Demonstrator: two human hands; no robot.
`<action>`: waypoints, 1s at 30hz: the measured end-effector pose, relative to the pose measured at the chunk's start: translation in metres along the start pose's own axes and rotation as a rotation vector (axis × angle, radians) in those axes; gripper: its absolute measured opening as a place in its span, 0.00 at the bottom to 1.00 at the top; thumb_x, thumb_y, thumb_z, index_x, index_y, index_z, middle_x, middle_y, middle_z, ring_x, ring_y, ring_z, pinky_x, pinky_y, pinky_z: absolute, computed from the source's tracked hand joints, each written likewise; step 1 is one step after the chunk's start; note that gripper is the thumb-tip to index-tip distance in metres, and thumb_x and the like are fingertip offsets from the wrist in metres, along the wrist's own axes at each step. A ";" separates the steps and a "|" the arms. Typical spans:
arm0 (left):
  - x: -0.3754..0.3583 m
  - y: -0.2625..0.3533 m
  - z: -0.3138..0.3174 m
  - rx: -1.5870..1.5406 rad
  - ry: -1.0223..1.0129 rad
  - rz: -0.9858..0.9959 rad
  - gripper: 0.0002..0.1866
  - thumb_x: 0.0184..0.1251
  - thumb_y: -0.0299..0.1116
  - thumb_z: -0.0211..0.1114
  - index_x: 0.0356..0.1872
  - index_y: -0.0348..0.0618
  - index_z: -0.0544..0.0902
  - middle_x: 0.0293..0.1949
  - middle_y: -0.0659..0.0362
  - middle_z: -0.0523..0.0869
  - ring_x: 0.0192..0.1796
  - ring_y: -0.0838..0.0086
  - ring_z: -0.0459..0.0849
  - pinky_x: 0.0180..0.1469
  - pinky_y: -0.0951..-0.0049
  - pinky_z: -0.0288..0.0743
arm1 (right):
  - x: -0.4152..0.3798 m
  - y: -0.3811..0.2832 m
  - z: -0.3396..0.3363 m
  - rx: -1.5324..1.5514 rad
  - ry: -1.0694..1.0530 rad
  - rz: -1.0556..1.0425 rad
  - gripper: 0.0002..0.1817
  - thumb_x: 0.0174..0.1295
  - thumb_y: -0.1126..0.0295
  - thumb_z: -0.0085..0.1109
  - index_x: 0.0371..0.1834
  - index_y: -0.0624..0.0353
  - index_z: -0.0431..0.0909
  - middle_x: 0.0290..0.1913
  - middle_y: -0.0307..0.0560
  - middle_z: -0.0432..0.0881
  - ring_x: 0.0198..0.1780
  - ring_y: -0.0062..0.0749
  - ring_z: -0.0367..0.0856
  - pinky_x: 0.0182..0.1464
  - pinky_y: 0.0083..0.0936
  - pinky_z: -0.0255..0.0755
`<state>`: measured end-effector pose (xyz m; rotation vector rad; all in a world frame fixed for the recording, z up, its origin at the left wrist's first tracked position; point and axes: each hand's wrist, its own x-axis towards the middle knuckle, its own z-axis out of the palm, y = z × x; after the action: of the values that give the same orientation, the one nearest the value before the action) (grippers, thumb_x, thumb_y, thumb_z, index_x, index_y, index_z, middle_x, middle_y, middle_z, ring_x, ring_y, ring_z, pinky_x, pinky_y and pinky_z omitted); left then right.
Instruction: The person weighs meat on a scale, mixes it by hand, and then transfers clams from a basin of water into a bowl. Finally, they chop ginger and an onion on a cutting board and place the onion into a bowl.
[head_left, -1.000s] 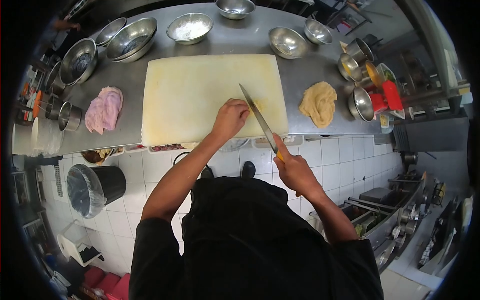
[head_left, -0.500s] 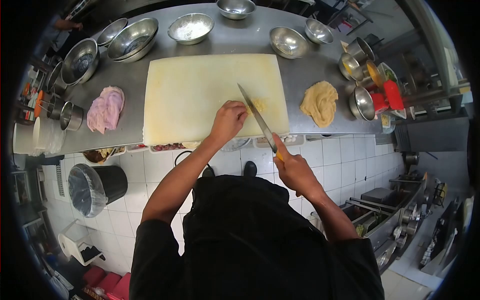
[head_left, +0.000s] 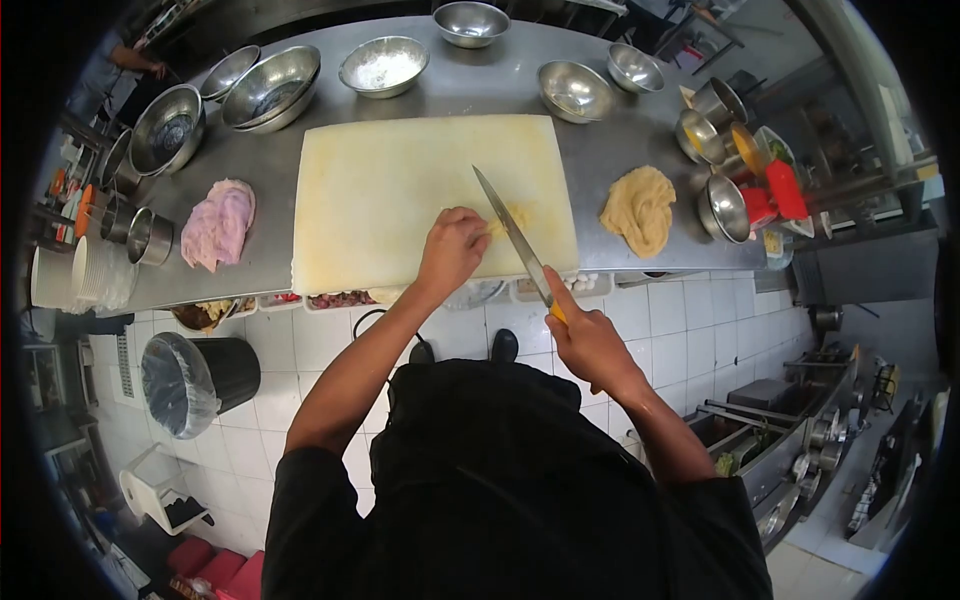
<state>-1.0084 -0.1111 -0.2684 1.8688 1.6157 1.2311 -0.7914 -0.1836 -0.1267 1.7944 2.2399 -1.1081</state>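
We are standing at a metal worktop (head_left: 275, 240) that is stretching past our left grip (head_left: 455, 243) and right grip (head_left: 585, 340). A pale cutting board (head_left: 410, 190) is lying under the left grip, presumably because it is giving a flat, firm surface there. A pinkish-purple bundle (head_left: 218, 222) is resting well to the left grip's left, and a tan lump (head_left: 638, 210) is sitting forward and right of the right grip, perhaps so both are lying out of the knife's way. That knife (head_left: 513, 237) is slanting forward and leftward from the right grip, which is wrapping its handle (head_left: 558, 313), likely for steady control. The left grip is resting beside it, fingers bending, probably for safety; a yellow piece (head_left: 493, 228) is showing at its fingertips, though we are not managing to tell whether it is pinching it. Yellow shreds (head_left: 525, 213) are lying across the knife from the left grip, forward of the right grip.
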 end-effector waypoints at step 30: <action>-0.011 -0.017 0.020 0.201 -0.008 0.039 0.03 0.54 0.25 0.65 0.28 0.39 0.86 0.31 0.51 0.81 0.41 0.54 0.80 0.45 0.57 0.76 | -0.022 0.031 0.005 0.054 0.077 -0.041 0.37 0.71 0.66 0.52 0.80 0.34 0.49 0.29 0.64 0.82 0.28 0.61 0.82 0.30 0.50 0.76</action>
<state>-1.0021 -0.1118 -0.2963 2.0311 1.7629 1.1102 -0.7588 -0.2023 -0.1352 1.8504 2.3222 -1.1354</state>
